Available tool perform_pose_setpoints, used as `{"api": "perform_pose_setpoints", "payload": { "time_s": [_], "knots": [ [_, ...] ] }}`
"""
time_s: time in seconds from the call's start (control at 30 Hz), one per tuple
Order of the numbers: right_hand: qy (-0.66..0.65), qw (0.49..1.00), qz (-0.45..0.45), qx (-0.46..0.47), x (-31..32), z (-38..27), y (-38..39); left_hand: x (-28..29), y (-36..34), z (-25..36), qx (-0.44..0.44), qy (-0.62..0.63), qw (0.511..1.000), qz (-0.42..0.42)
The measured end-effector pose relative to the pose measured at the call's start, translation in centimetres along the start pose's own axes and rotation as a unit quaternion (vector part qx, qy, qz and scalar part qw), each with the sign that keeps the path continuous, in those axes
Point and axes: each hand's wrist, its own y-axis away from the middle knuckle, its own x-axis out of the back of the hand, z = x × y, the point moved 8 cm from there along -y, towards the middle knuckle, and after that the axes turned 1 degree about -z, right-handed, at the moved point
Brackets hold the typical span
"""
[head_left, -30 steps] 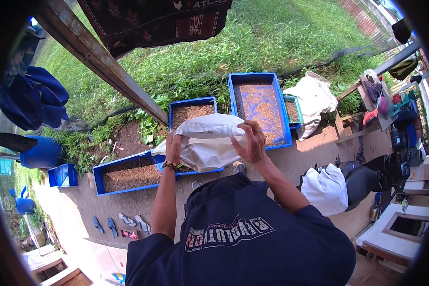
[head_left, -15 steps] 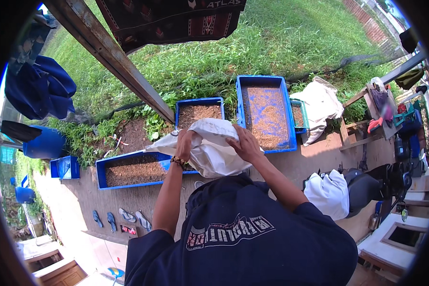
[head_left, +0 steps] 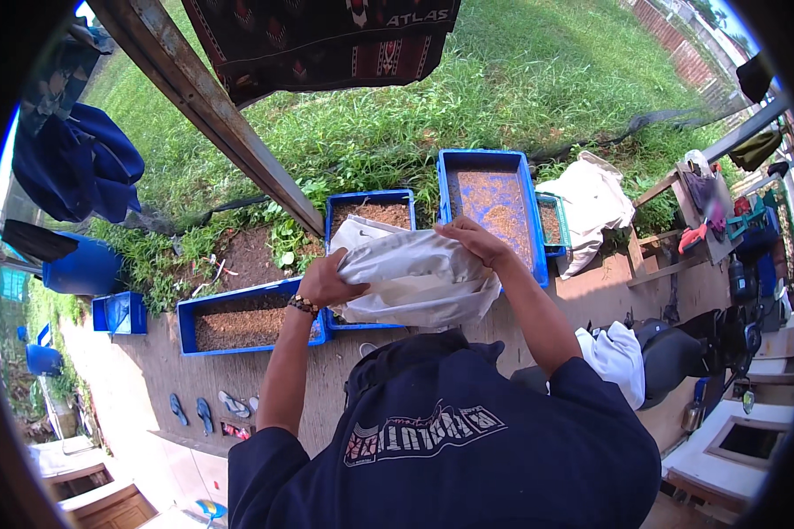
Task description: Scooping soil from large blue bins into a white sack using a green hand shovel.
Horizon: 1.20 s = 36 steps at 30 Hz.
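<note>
I hold a pale white sack (head_left: 423, 282) stretched across my front at mid-height. My left hand (head_left: 331, 282) is closed on its left side, fingers curled over the fabric. My right hand (head_left: 476, 245) grips the upper right corner. Just beyond the sack lie a small blue tray (head_left: 409, 198) and a larger blue tray (head_left: 494, 203), both with brown granular material in them. A long blue trough (head_left: 247, 331) with similar material sits to the left, partly hidden behind my left arm.
A green basket (head_left: 551, 220) and a white cloth heap (head_left: 591, 207) lie right, beside a wooden rack (head_left: 660, 269). A motorbike (head_left: 670, 361) stands lower right. A metal post (head_left: 212, 123) slants down on the left; a blue bin (head_left: 121, 313) and sandals (head_left: 205, 414) are below it.
My hands have spread apart, left moving down-left and right moving up-right. The sack's bunched opening is now drawn out flatter and wider, with a folded flap rising at its upper left.
</note>
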Motion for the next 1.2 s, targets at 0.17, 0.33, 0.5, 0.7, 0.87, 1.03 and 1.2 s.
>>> {"api": "perform_pose_setpoints", "payload": {
  "time_s": [0.17, 0.33, 0.5, 0.7, 0.87, 1.03, 1.2],
  "knots": [
    [0.123, 0.992, -0.029, -0.006, -2.3, -1.3, -0.7, 1.2, 0.7, 4.3, -0.164, -0.154, 0.945, 0.236],
    [0.321, 0.937, -0.047, 0.130, -5.8, -5.7, -1.4, -0.3, -0.5, 6.2, -0.182, -0.101, 0.946, 0.250],
    [0.259, 0.861, 0.385, 0.206, 0.1, -5.8, 2.9, 0.3, -0.3, 2.8, -0.052, -0.058, 0.912, 0.403],
    [-0.012, 0.919, 0.376, 0.114, -3.3, -0.2, -0.4, -2.8, -1.0, 3.6, -0.049, 0.094, 0.892, 0.439],
    [-0.108, 0.912, 0.359, 0.166, -0.7, -0.1, -3.5, -5.4, -2.5, 0.3, -0.053, 0.405, 0.818, 0.404],
    [-0.035, 0.980, 0.170, 0.092, 2.2, 1.2, -4.0, -0.3, -1.1, -9.4, -0.024, 0.549, 0.762, 0.342],
    [-0.089, 0.977, 0.175, 0.078, 0.4, 0.4, -4.3, 0.5, 0.6, -7.6, 0.058, 0.288, 0.879, 0.375]
  ]
}}
